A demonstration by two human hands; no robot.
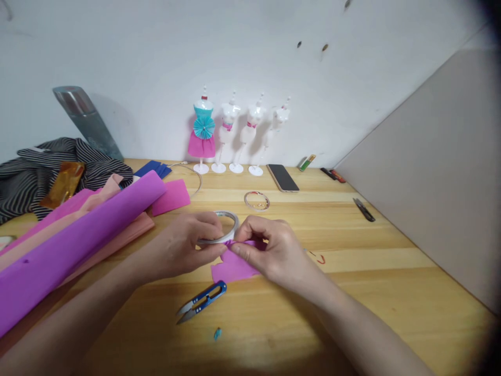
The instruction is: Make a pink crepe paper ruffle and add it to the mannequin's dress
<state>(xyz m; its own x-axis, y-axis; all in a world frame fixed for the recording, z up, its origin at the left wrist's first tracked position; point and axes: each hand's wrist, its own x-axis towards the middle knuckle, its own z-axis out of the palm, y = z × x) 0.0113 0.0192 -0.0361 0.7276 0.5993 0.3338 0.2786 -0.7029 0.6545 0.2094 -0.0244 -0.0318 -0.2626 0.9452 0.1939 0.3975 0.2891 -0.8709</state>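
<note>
Gripping at its rim, I have the left hand (182, 241) closed on the tape roll (235, 223), fingers curled into the ring; the right hand's (278, 249) grip pinches bunched edge of the purple piece (238, 265) close against that roll. Right of the tape roll, the bench (395, 297) gives me open room out to the partition (434, 156). Left of it, a rolled purple sheet (94, 235) crowds my left forearm's side. Beyond it stand four dress forms (201, 145): the leftmost wears top and skirt, the middle two only pink bands, the last looks bare. I judge the gathering begun, not finished: most of the purple piece is unbunched. Nearer me than the tape roll lie snips (208, 298), blades pointing left, then a turquoise scrap (218, 333).
</note>
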